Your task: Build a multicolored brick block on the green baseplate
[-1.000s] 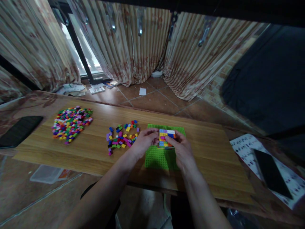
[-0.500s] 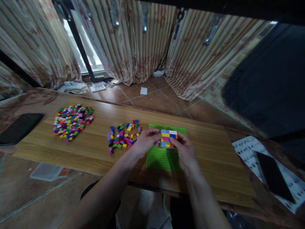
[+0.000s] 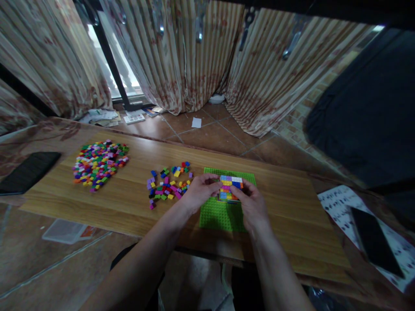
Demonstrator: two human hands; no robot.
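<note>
A block of multicoloured toy bricks (image 3: 228,183) is gripped between my two hands above the green studded baseplate (image 3: 220,218). My left hand (image 3: 205,190) closes on its left side, with the thumb at the edge of the top. On the right side my right hand (image 3: 251,198) holds it, its thumb pressing on the top face near a blue brick. The far fingers of both hands are partly hidden behind the block. Whether the block touches the baseplate I cannot tell.
Left of the baseplate lies a loose scatter of bricks (image 3: 165,186). Farther left is a larger brick pile (image 3: 100,164). A dark flat case (image 3: 29,172) rests at the far left. At the right, a phone (image 3: 376,242) lies on a printed sheet (image 3: 339,201).
My left thumb has shifted slightly to the right, onto the block's edge. Both hands keep their hold, and the whole view has moved a little.
</note>
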